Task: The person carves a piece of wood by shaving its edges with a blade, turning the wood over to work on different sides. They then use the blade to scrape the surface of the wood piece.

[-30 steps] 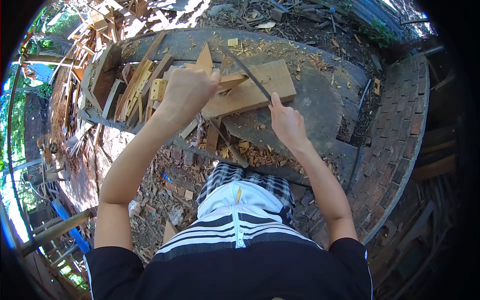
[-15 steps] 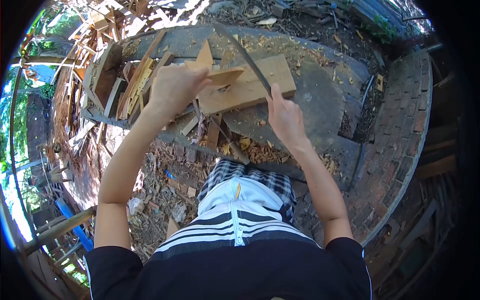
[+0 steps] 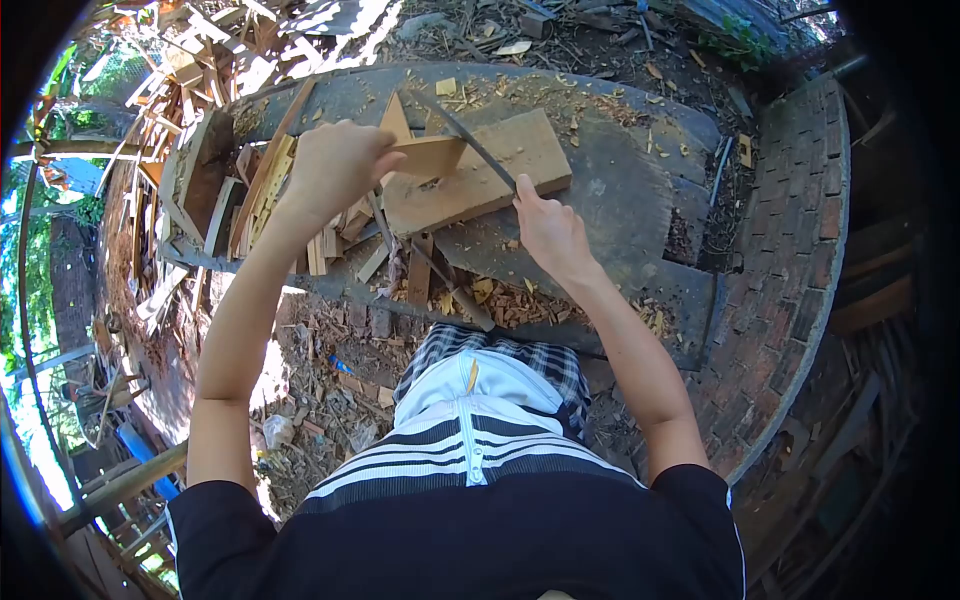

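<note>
My left hand [image 3: 340, 165] is closed on a small flat piece of wood [image 3: 432, 156], held tilted above a thick wooden block [image 3: 535, 150]. A pointed pale wood piece [image 3: 395, 118] shows just behind it. In my right hand [image 3: 552, 232] is a machete [image 3: 475, 142], a long narrow dark blade slanting up and to the left. The blade overlaps the right end of the held wood in this view. My fingers hide the machete's handle. The block lies at a slant on the worn, dark work table [image 3: 620, 220].
Wood offcuts [image 3: 265, 190] are heaped on the table's left side. A stick-like wooden handle [image 3: 470, 308] lies by the near edge, among chips [image 3: 520, 300]. A curved brick wall [image 3: 770, 270] runs along the right. Scrap wood [image 3: 190, 70] is piled beyond at far left.
The machete has swung slightly lower, its tip nearer the held wood. Both hands and the block appear shifted a little left in view as the camera turned.
</note>
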The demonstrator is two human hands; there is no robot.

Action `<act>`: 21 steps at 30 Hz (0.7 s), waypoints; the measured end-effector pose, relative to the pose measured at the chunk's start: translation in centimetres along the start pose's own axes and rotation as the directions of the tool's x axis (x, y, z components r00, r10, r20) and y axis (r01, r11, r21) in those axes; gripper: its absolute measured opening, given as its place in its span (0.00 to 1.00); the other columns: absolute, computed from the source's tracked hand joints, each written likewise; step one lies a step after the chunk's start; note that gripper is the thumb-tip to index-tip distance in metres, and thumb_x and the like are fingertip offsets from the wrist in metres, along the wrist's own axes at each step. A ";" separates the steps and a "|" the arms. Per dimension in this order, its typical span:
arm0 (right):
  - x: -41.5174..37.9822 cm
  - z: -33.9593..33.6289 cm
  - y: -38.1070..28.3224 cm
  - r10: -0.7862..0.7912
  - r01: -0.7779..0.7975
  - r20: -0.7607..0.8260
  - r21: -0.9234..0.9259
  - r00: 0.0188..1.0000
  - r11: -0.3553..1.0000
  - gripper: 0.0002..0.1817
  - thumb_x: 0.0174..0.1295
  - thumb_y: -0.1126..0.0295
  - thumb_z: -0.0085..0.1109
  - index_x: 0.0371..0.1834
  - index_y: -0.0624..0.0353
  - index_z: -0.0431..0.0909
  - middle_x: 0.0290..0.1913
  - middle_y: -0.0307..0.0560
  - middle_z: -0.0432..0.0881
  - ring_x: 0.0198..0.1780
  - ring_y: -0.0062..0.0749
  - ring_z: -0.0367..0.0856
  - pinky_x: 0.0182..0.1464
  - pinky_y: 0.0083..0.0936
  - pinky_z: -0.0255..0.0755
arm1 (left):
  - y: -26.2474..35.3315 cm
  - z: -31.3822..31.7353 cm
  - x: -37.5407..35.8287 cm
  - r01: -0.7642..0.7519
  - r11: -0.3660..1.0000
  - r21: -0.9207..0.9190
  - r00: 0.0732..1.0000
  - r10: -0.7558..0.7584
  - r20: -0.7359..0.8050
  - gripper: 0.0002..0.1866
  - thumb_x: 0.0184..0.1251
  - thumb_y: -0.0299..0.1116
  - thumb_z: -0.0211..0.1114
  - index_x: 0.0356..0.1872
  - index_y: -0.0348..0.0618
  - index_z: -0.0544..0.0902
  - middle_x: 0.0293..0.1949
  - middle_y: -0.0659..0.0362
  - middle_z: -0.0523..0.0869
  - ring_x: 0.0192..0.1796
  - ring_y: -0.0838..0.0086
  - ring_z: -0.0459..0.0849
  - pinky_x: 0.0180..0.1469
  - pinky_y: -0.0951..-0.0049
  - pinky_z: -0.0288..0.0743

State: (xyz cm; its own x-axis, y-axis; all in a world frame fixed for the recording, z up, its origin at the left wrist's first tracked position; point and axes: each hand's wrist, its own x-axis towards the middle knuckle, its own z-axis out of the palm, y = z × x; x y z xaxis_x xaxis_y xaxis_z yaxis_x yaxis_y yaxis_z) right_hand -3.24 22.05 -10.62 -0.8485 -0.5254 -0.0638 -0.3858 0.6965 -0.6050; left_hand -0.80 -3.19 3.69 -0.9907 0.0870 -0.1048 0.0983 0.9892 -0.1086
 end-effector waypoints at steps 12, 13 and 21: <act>1.3 -0.5 2.0 -0.071 0.067 -0.053 -0.073 0.996 0.995 0.09 0.71 0.66 0.48 0.50 0.54 0.65 0.23 0.63 0.80 0.30 0.64 0.81 0.31 0.56 0.74 | 1.6 1.8 0.0 0.116 0.967 -0.225 0.993 -0.107 0.052 0.18 0.65 0.47 0.65 0.40 0.40 0.86 0.33 0.48 0.87 0.38 0.53 0.86 0.42 0.56 0.78; 1.4 -1.2 1.5 -0.073 0.070 -0.034 -0.083 0.997 0.994 0.09 0.71 0.66 0.48 0.50 0.55 0.65 0.23 0.63 0.80 0.30 0.64 0.81 0.31 0.56 0.74 | 2.4 1.1 0.4 0.149 0.977 -0.155 0.986 -0.134 0.103 0.18 0.65 0.47 0.65 0.39 0.40 0.85 0.33 0.48 0.87 0.38 0.53 0.86 0.42 0.56 0.78; 0.1 -4.2 -1.7 -0.038 0.031 -0.142 -0.046 0.989 0.998 0.20 0.64 0.74 0.45 0.60 0.56 0.66 0.23 0.63 0.81 0.29 0.60 0.84 0.30 0.51 0.77 | 5.6 -0.3 1.0 0.154 0.988 -0.023 0.980 -0.149 0.130 0.16 0.64 0.47 0.66 0.34 0.43 0.84 0.29 0.50 0.86 0.36 0.55 0.86 0.41 0.57 0.79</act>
State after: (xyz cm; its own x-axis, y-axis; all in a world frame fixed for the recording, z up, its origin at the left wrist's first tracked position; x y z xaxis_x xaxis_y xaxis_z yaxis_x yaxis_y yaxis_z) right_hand -4.24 22.87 -6.26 -0.8762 -0.4765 0.0725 -0.4287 0.7016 -0.5692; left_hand -1.29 2.46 3.25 -0.9736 -0.0777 -0.2147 -0.0571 0.9933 -0.1006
